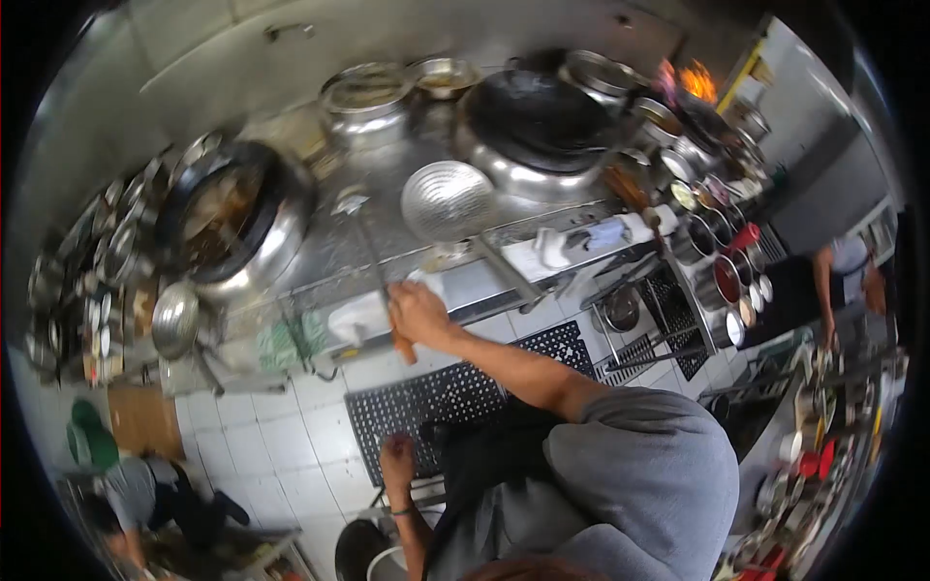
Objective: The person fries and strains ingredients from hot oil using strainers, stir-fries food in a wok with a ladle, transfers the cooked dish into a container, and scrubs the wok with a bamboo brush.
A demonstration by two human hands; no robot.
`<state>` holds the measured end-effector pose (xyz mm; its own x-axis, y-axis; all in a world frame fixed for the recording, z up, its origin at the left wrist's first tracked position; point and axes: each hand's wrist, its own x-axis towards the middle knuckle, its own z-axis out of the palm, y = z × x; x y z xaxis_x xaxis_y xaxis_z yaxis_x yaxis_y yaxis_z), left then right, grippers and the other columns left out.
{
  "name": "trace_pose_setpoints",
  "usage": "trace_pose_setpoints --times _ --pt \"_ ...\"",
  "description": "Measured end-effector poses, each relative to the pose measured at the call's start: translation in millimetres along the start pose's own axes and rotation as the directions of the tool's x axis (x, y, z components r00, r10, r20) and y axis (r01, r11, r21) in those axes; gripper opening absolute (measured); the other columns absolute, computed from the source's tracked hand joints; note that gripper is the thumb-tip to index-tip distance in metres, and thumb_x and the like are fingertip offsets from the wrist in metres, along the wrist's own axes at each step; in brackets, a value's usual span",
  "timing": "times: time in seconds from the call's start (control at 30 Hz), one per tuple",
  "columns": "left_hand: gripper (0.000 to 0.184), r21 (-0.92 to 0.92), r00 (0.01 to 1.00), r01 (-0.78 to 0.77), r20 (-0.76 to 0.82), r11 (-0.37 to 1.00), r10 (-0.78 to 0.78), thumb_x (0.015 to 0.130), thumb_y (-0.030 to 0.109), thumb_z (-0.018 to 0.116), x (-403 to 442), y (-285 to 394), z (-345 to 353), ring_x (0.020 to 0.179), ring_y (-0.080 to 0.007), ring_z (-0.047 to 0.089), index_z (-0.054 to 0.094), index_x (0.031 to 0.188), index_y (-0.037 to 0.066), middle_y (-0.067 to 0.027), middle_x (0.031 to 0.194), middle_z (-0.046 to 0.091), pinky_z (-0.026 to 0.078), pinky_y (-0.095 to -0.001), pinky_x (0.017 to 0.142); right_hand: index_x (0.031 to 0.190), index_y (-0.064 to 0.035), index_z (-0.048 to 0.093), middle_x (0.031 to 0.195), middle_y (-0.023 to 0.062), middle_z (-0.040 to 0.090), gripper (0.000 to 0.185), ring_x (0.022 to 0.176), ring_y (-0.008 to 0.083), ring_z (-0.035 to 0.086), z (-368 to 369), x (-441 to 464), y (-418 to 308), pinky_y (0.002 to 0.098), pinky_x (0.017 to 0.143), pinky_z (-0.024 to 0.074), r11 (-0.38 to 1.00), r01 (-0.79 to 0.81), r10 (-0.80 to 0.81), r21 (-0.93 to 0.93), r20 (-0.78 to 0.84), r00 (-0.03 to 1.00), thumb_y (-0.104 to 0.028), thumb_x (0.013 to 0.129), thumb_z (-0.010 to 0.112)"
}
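Note:
My right hand (417,315) is closed around the orange-brown grip of a long-handled wok tool (372,242). The tool's metal shaft slants up and left over the steel cooktop, and its small head is too blurred to tell if it is a ladle or a spatula. A perforated strainer (448,201) lies just right of the tool. Lower down, beside my body, my left hand (396,465) has its fingers curled in and nothing visible in them. Near the tool on the left sits a wok (223,213) with brown liquid.
A large black wok (533,111) sits on a burner ring; flames (697,82) rise at the back right. Another strainer (176,321) hangs at the front left. Cloths (358,321) lie along the cooktop edge. Seasoning pots (727,279) stand right. Co-workers are at lower left and far right.

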<state>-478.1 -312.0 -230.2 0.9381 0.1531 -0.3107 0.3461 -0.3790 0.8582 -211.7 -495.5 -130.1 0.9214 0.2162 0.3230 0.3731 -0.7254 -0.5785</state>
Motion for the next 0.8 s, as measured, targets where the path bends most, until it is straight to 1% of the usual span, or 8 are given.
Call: trace_pose_setpoints --times 0.03,0.2,0.4,0.43,0.5,0.6,0.73,0.8 --pt "0.025 0.070 0.999 -0.040 -0.009 0.997 0.041 0.088 0.017 0.062 3 -21 15 0.087 -0.0313 0.069 0.069 0.104 -0.002 -0.0206 0.091 0.070 0.053 -0.0380 0.078 0.099 0.0034 0.063 0.097 0.0238 0.065 0.021 0.095 0.0407 0.062 -17 -15 2 0.0463 0.088 0.0503 0.998 0.052 -0.051 0.023 -0.031 0.998 -0.013 0.087 0.059" --pt "0.030 0.355 0.991 -0.083 0.130 0.931 0.038 0.086 0.024 0.062 -5 20 66 0.091 -0.0398 0.068 0.069 0.101 -0.001 -0.0247 0.097 0.069 0.053 -0.0446 0.079 0.109 0.0042 0.063 0.105 0.0217 0.063 0.027 0.103 0.0395 0.060 -104 -129 56 0.0446 0.095 0.0483 0.991 0.131 -0.130 0.033 -0.031 0.991 -0.010 0.087 0.062" --pt "0.037 0.502 0.842 -0.409 0.529 0.762 0.104 0.087 0.025 0.063 44 65 160 0.092 -0.0377 0.068 0.067 0.109 -0.005 -0.0269 0.100 0.068 0.053 -0.0427 0.080 0.095 0.0003 0.065 0.100 0.0185 0.062 0.016 0.102 0.0363 0.061 -188 -289 174 0.0442 0.093 0.0496 0.966 -0.252 0.258 -0.063 0.107 0.960 -0.008 0.083 0.060" --pt "0.038 0.462 0.827 -0.421 0.549 0.780 0.122 0.088 0.024 0.063 46 80 182 0.090 -0.0357 0.068 0.066 0.111 -0.006 -0.0259 0.099 0.069 0.053 -0.0417 0.079 0.089 0.0003 0.065 0.097 0.0192 0.062 0.012 0.098 0.0367 0.064 -186 -321 200 0.0449 0.086 0.0532 0.959 -0.271 0.263 -0.085 -0.090 0.961 -0.006 0.080 0.060" --pt "0.041 0.266 0.776 -0.320 0.625 0.909 0.090 0.088 0.020 0.063 50 102 230 0.084 -0.0259 0.068 0.063 0.114 -0.010 -0.0197 0.090 0.070 0.052 -0.0382 0.076 0.088 0.0003 0.066 0.094 0.0191 0.063 0.012 0.094 0.0371 0.066 -220 -360 228 0.0455 0.081 0.0548 0.885 -0.452 0.441 -0.113 -0.112 0.890 -0.006 0.079 0.060" --pt "0.043 0.367 0.591 -0.509 0.807 0.778 0.006 0.089 0.020 0.062 67 138 300 0.084 -0.0222 0.067 0.060 0.118 -0.011 -0.0163 0.093 0.069 0.053 -0.0361 0.074 0.085 -0.0002 0.066 0.092 0.0182 0.064 0.011 0.090 0.0366 0.067 -270 -412 256 0.0449 0.075 0.0563 0.768 -0.637 0.602 -0.070 -0.262 0.755 -0.005 0.077 0.062" --pt "0.048 0.411 0.472 -0.450 0.863 0.793 -0.180 0.093 0.021 0.059 52 218 381 0.082 -0.0210 0.066 0.052 0.134 -0.002 -0.0116 0.107 0.067 0.054 -0.0330 0.072 0.086 -0.0005 0.065 0.087 0.0178 0.065 0.013 0.088 0.0373 0.066 -310 -434 277 0.0453 0.074 0.0560 0.651 -0.759 0.692 0.003 -0.414 0.592 -0.007 0.075 0.064" --pt "0.046 0.356 0.431 -0.223 0.871 0.907 -0.236 0.094 0.021 0.060 89 211 426 0.084 -0.0215 0.066 0.052 0.135 0.003 -0.0106 0.104 0.066 0.054 -0.0351 0.068 0.088 -0.0006 0.065 0.086 0.0182 0.065 0.015 0.087 0.0381 0.066 -319 -435 295 0.0464 0.076 0.0554 0.648 -0.761 0.674 0.001 -0.465 0.574 -0.009 0.076 0.064"
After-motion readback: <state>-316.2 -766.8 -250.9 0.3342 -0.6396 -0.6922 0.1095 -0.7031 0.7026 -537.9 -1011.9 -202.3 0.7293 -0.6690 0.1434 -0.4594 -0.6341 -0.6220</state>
